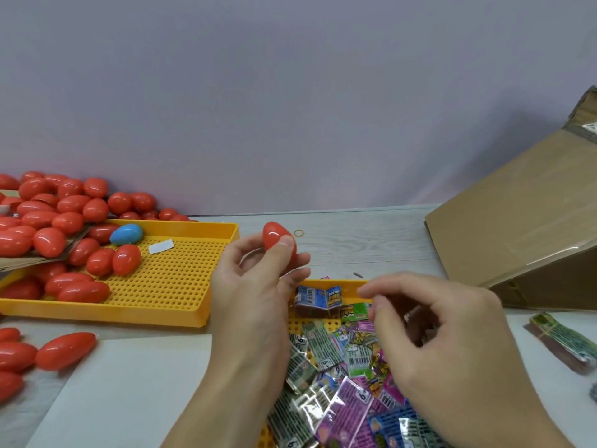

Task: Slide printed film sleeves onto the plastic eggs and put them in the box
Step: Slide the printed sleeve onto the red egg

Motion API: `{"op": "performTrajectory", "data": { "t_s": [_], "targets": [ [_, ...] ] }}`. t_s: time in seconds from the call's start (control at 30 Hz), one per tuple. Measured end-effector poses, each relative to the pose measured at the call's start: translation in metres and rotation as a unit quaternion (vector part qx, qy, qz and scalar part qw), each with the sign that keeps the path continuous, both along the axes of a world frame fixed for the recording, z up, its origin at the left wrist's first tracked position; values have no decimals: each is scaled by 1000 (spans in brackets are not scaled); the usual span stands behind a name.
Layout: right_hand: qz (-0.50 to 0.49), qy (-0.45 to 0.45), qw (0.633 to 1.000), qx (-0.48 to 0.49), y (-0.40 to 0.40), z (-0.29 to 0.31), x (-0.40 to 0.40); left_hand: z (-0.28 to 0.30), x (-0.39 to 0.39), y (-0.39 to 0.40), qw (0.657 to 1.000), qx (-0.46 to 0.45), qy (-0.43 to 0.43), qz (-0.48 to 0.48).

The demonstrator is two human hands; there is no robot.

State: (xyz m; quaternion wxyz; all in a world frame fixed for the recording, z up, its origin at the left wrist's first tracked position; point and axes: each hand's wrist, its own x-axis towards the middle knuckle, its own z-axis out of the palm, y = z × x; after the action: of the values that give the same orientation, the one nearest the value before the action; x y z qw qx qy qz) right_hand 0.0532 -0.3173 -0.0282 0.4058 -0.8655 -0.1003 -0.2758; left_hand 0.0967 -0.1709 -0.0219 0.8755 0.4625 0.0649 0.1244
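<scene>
While left hand pinches red egg | right hand loosely curled, blurred, contents unclear

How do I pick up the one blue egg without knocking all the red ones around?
Come from above and pinch the blue egg across its narrow middle, fingers on its two long sides. It lies on its side at the far edge of the yellow perforated tray, with red eggs crowding its left and near sides. Its top is bare, so a straight lift should probably disturb them least.

Red eggs, one blue egg, yellow perforated tray
</scene>
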Motion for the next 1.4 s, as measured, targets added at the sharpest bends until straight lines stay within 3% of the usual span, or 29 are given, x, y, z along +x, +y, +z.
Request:
{"op": "performTrajectory", "data": {
  "t_s": [0.17,0.27,0.4,0.7,1.0,1.2,1.4],
  "targets": [
    [119,143,972,-143,4,-3,0,-2,1,-2,998,40,-11,36],
    [122,194,944,-239,7,-4,2,-3,0,-5,997,66,-10,41],
    [110,175,953,-221,9,-4,2,-3,0,-6,994,99,-5,45],
    [-3,52,999,4,8,-8,2,-8,1,-4,989,142,-19,41],
    [-21,68,954,291,6,2,4,-12,-1,-11,979,187,-48,-69],
    [-17,90,939,333,2,5,4,-9,-9,-16,928,331,-87,-149],
    [-7,113,920,375,1,8,4,-7,-11,-15,937,315,-74,-133]
  ]
}}
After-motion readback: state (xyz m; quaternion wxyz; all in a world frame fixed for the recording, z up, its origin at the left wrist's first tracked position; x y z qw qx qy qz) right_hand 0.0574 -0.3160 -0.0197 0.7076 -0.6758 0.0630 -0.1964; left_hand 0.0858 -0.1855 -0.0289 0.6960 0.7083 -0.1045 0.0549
